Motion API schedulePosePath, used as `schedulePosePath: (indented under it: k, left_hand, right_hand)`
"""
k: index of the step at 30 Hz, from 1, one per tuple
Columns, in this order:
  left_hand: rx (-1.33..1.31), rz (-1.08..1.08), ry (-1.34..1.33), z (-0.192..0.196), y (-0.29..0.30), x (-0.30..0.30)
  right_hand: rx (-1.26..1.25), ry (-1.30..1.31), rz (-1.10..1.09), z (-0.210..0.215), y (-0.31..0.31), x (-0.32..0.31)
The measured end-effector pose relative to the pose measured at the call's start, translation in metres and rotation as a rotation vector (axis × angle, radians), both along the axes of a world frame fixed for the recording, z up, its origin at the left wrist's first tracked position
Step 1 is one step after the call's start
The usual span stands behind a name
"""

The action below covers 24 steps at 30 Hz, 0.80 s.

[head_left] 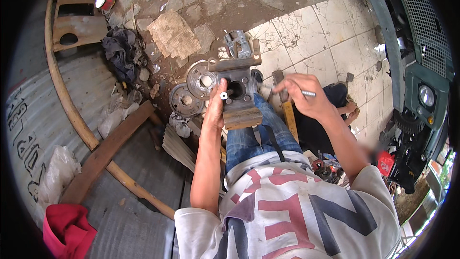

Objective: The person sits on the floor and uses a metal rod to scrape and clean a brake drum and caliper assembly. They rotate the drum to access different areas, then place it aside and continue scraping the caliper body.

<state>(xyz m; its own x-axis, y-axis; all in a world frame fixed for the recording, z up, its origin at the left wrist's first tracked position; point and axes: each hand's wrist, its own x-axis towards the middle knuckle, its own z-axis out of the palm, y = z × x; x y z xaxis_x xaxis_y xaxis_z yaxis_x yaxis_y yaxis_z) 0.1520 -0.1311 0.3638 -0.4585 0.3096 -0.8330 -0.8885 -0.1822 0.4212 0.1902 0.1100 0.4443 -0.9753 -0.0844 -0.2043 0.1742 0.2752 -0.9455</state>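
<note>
My left hand grips the left side of a heavy metal bracket, its thumb lying along the edge. The bracket has a thick plate at each end and a dark round hole with bolt heads around it. A short rod with a white end sticks up beside my thumb. Right of the bracket, my right hand is closed around a slim silver-handled tool. Its thin end points left toward the bracket and is too blurred to name. Just beyond the bracket stands a grey bench vise.
Two round metal discs lie left of the bracket. A person in black crouches on the right, near a dark green vehicle. Corrugated sheets, a wooden pole and a red cloth are at left; flattened cardboard lies ahead.
</note>
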Motion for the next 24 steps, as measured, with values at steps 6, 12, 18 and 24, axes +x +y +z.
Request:
schedulePosePath:
  k: [6,12,18,24]
  left_hand:
    - [-0.001,0.112,-0.073,-0.019,0.004,0.016]
    - [0.052,0.118,-0.02,-0.055,-0.021,0.041]
    - [0.023,0.136,-0.074,-0.115,-0.056,0.051]
    - [-0.026,0.173,-0.131,-0.196,-0.104,0.067]
  right_hand:
    - [-0.02,0.003,0.168,-0.032,0.005,-0.006]
    - [-0.092,-0.139,0.287,-0.067,-0.015,-0.012]
    - [-0.079,-0.278,0.196,-0.125,-0.057,0.003]
    - [-0.113,-0.349,-0.012,-0.212,-0.104,0.035]
